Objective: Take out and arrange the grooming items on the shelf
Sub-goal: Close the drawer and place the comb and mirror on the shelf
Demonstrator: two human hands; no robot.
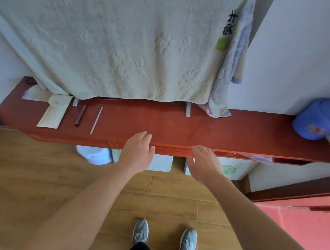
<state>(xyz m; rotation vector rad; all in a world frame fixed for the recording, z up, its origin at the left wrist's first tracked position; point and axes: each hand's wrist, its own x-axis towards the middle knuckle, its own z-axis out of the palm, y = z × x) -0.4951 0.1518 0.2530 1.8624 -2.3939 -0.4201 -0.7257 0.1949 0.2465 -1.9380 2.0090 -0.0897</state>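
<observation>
A long red-brown shelf [179,125] runs across the view. At its left end lies a cream pouch [54,111] with a snap flap. Beside the pouch lie a dark slim tool [80,115] and a thin pale stick [96,120]. A small metal piece [76,102] sits just behind them. Another metal piece [188,109] lies near the middle back. My left hand [138,152] hovers over the shelf's front edge with fingers relaxed, holding nothing. My right hand [204,163] is beside it at the front edge, also empty with fingers straight.
A pale embossed towel [116,46] hangs over the back of the shelf, with a second cloth [230,74] at its right. A blue plastic jar [317,119] stands at the shelf's right end. White boxes [162,163] and a pale round container [95,154] sit on the wooden floor underneath.
</observation>
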